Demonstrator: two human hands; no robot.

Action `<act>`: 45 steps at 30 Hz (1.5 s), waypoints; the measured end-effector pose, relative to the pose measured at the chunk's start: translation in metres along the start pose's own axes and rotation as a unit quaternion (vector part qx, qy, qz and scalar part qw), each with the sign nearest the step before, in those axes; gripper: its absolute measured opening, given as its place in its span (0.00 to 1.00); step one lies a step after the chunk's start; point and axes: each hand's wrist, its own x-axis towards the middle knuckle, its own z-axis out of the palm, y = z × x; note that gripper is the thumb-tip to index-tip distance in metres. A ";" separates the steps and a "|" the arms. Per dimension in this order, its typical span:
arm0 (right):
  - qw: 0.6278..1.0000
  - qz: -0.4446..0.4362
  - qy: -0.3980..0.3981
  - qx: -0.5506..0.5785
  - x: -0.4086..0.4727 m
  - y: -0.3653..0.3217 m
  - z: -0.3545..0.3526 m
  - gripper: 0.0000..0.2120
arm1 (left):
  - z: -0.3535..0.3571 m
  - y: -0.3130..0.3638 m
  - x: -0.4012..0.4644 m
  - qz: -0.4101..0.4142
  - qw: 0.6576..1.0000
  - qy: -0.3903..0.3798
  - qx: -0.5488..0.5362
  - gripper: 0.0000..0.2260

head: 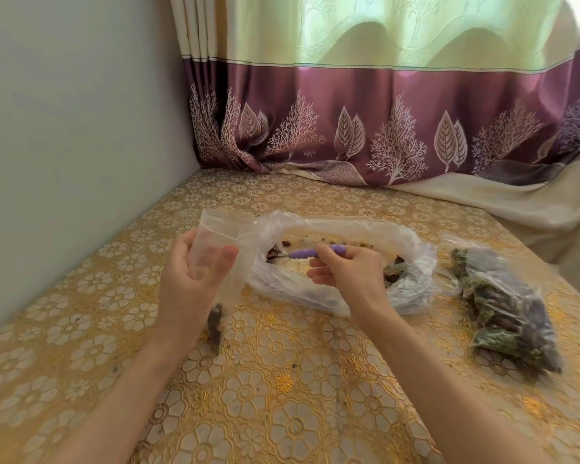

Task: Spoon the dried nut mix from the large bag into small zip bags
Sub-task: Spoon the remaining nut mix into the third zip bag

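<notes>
The large clear bag [342, 293] lies open at mid-table with a thin layer of nut mix inside. My right hand [345, 266] rests over its mouth and grips a purple-handled spoon [303, 253], whose bowl holds a few dark pieces at the bag's left end. My left hand [191, 272] holds a small clear zip bag [221, 236] upright just left of the large bag, its mouth upward. A little dark mix sits in the zip bag's bottom corner [216, 324], near the tabletop.
A pile of filled small bags [506, 309] lies to the right of the large bag. The table [282, 380] has a yellow flower-patterned cover. A grey wall runs along the left, and a purple and cream curtain [382, 128] hangs at the back, draping onto the table's right side.
</notes>
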 end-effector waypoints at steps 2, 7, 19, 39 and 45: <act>0.995 0.064 -0.011 0.072 0.001 -0.002 -0.002 0.11 | 0.000 0.000 0.001 -0.003 1.000 -0.002 -0.002 0.32; 0.957 0.202 -0.029 0.206 0.006 -0.006 -0.012 0.07 | 0.000 -0.002 0.001 -0.006 1.000 -0.004 -0.004 0.32; 0.957 0.223 0.042 0.180 0.016 -0.013 -0.031 0.05 | -0.002 0.000 0.000 -0.003 1.000 -0.005 -0.001 0.34; 0.982 -0.051 -0.063 0.168 -0.009 -0.077 -0.039 0.11 | 0.003 -0.003 -0.002 -0.010 0.999 -0.041 0.020 0.43; 0.977 -0.127 -0.137 0.099 -0.016 -0.077 -0.028 0.08 | 0.004 0.004 -0.003 0.005 0.999 -0.026 -0.021 0.35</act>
